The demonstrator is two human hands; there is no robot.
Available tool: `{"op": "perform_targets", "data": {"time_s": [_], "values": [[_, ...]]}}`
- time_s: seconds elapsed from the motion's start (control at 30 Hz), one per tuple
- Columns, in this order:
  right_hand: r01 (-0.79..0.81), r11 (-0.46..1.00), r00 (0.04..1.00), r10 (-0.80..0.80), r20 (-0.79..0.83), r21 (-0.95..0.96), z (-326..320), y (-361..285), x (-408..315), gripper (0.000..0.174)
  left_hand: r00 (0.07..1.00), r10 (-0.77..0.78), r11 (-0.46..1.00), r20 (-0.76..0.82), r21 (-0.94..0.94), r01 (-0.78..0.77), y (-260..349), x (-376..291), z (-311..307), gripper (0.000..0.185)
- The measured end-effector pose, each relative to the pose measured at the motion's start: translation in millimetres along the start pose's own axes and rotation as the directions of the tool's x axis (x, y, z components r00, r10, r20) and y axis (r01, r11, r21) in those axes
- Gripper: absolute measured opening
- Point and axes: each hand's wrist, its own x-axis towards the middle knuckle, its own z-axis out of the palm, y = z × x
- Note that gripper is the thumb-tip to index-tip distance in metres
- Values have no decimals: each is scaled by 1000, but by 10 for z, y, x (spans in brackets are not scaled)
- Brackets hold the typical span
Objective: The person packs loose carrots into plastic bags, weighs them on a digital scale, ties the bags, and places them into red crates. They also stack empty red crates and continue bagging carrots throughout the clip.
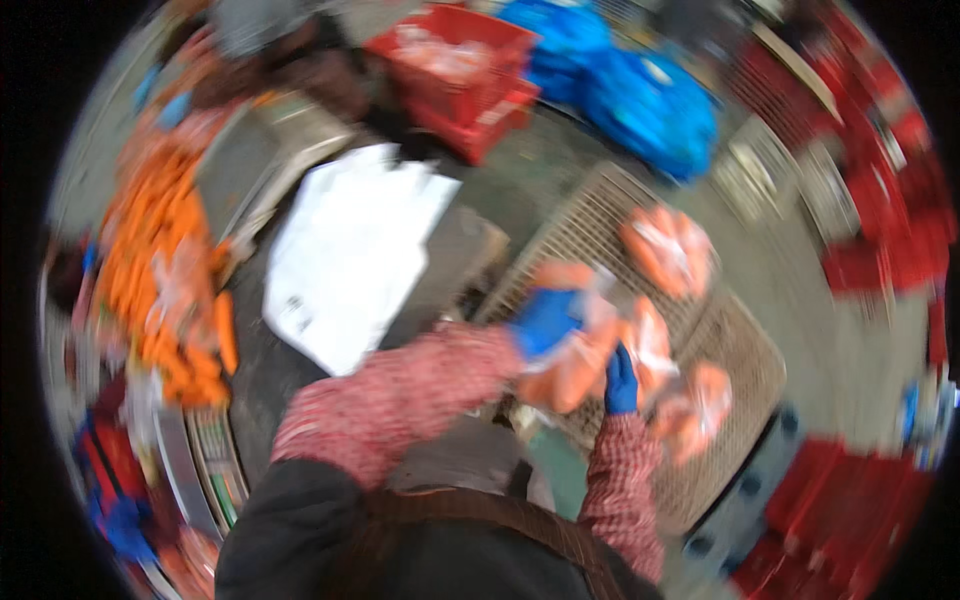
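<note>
My left hand [547,322], in a blue glove, grips a clear plastic bag of carrots [568,382] above a brown plastic pallet [739,360]. Close by on the right, my right hand [621,382], also gloved in blue, is between that bag and a second carrot bag [649,337]. Its fingers touch the second bag, but blur hides whether they grip it. A third bagged bunch [669,251] lies on the slatted far part of the pallet. Another carrot bag [694,412] rests to the right of my right wrist.
White plastic sheets or bags [352,255] cover part of a dark table [259,397]. Loose carrots [154,292] are heaped at left, near a person [262,37]. Red crates [465,97] and blue sacks [645,105] stand ahead. More red crates [840,495] are at right.
</note>
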Motion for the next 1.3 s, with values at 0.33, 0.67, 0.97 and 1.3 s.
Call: {"op": "perform_targets", "data": {"time_s": [0.33,0.67,0.97,1.3], "values": [[-538,836,835,510,206,111,135,-117,21,32,901,-59,972,-431,181,150,175,-1514,-1713,40],[121,991,829,-66,555,-64,1413,-1756,-542,20,128,-304,402,-944,-5,916,-361,-3705,-5036,70],[159,933,754,95,650,-321,1499,-2360,-999,22,443,-237,858,-865,28,513,-309,-3675,-4972,16],[102,990,791,-21,612,-98,1222,-2114,-1025,23,800,-238,971,-550,-134,197,1600,-2196,-2945,34]]}}
